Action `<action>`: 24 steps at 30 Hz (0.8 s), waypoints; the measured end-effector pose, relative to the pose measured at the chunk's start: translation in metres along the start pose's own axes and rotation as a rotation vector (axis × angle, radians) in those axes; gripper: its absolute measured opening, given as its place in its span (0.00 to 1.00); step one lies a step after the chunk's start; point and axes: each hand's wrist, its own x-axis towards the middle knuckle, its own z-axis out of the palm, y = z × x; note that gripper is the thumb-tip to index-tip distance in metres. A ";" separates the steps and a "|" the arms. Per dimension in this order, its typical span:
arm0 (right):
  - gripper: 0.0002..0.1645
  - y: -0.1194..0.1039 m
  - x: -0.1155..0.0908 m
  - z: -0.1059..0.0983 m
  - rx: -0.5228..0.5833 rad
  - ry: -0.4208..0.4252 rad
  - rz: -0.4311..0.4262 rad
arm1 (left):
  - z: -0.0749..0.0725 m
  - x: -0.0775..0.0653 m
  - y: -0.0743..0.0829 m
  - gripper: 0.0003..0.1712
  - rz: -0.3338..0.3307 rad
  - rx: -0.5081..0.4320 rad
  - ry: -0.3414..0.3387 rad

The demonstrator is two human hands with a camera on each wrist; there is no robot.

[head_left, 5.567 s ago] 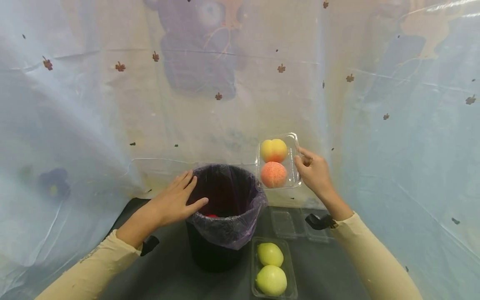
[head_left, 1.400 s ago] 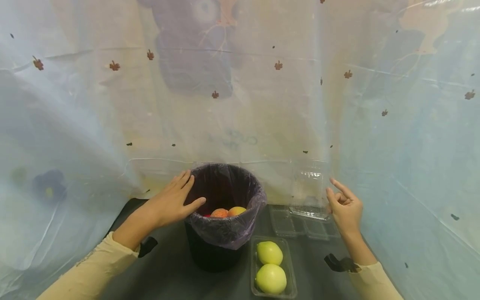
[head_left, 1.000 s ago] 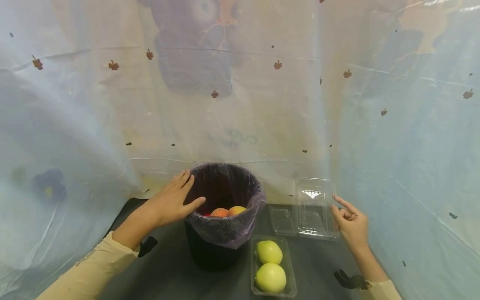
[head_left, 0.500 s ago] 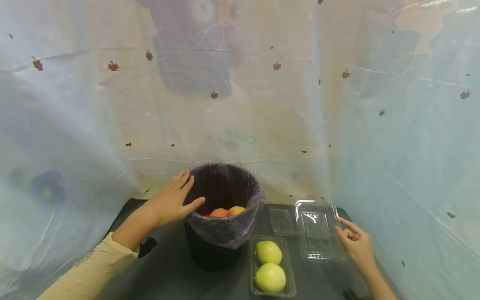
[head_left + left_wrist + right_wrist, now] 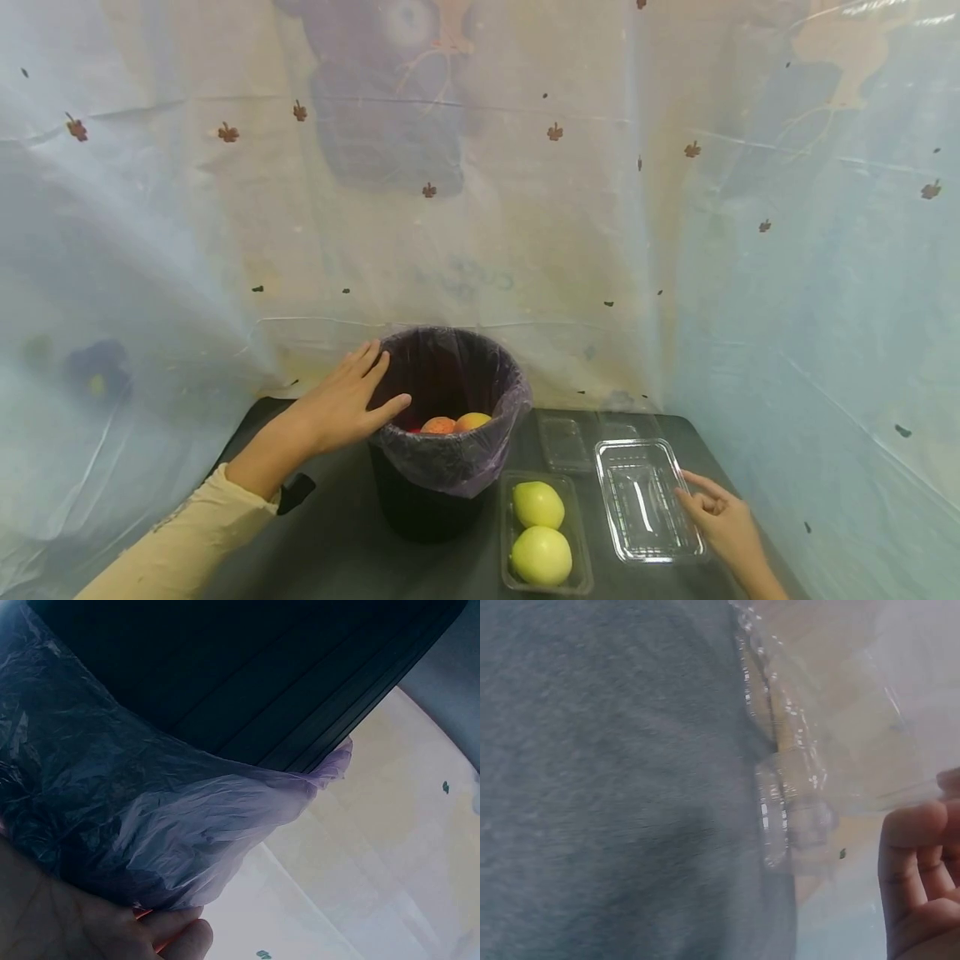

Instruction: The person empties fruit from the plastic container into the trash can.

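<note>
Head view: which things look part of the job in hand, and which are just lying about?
Likely in the job:
right hand, pinching a clear tray
left hand, on the rim of the lined bin
peaches, in the bin
green fruits, in the front tray

Probably just lying about:
back trays
backdrop

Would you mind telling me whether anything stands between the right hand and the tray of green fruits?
Yes: the empty clear tray, pinched at its edge by the right hand, is between that hand and the fruit tray with its two green fruits. Nothing visible covers the fruits from above.
</note>
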 end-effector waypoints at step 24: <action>0.25 0.021 -0.010 0.004 -0.056 -0.132 0.086 | 0.000 0.000 0.000 0.57 0.003 0.004 -0.005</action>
